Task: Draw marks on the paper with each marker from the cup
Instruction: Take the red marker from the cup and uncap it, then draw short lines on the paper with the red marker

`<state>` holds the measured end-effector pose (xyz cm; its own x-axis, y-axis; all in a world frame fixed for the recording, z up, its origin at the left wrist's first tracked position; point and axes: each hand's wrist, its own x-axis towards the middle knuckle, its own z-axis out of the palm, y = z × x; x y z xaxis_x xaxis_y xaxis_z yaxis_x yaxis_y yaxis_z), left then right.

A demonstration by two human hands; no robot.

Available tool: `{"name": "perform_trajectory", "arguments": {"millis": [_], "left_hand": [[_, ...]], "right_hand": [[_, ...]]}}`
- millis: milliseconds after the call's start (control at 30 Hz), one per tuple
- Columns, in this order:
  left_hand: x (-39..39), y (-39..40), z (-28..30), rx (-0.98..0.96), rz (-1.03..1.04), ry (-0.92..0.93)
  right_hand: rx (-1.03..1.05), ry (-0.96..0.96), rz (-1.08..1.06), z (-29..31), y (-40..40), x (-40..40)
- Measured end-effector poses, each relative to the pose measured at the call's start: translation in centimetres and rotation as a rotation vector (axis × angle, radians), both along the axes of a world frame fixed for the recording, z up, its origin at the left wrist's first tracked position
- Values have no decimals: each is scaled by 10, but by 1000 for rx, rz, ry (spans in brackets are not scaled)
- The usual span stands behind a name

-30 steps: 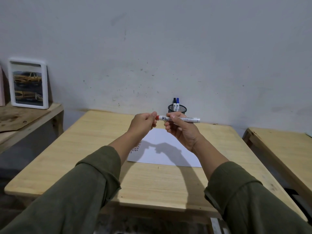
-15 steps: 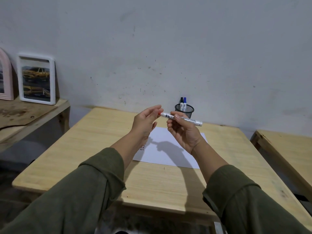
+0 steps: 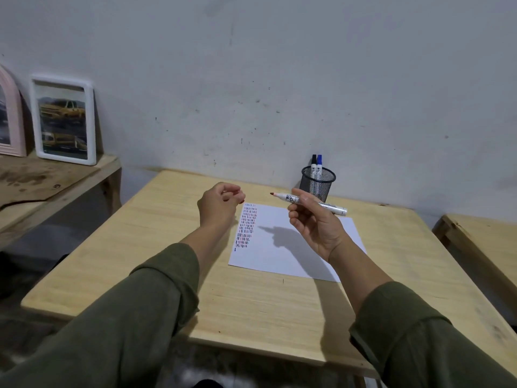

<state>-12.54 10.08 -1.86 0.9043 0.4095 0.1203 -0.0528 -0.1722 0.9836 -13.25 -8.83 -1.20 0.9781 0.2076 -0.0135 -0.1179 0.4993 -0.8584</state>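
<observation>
My right hand (image 3: 316, 228) holds a white marker (image 3: 326, 206) above the paper, its bare red tip pointing left. My left hand (image 3: 219, 204) hovers to the left of the tip with curled fingers; a bit of the red cap (image 3: 241, 202) shows at the fingertips. The white paper (image 3: 296, 253) lies on the wooden table (image 3: 251, 303), with rows of short red, blue and black marks (image 3: 247, 225) along its left side. A black mesh cup (image 3: 319, 182) stands behind the paper holding a black marker (image 3: 314, 163) and a blue marker (image 3: 320, 163).
A white picture frame (image 3: 65, 121) and a pink frame (image 3: 8, 116) lean on the wall on a worn side shelf (image 3: 42, 180) at left. A second wooden table (image 3: 481, 239) stands at right. The wall rises right behind the cup.
My left hand has pulled the cap off the marker and moved left, away from the tip. The red tip is now bare. My view has tilted down toward the paper.
</observation>
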Motion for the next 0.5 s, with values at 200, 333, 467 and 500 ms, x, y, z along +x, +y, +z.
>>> {"name": "perform_trajectory", "arguments": {"millis": [200, 333, 467, 500], "left_hand": [[20, 13, -31, -63, 7, 44], [33, 21, -47, 62, 5, 67], [46, 24, -56, 129, 0, 90], [49, 24, -58, 141, -9, 96]], "right_hand": [[-13, 32, -6, -15, 4, 17], [-15, 60, -4, -25, 7, 29], [-6, 81, 3, -32, 11, 38], [-8, 85, 5, -33, 11, 39]]}}
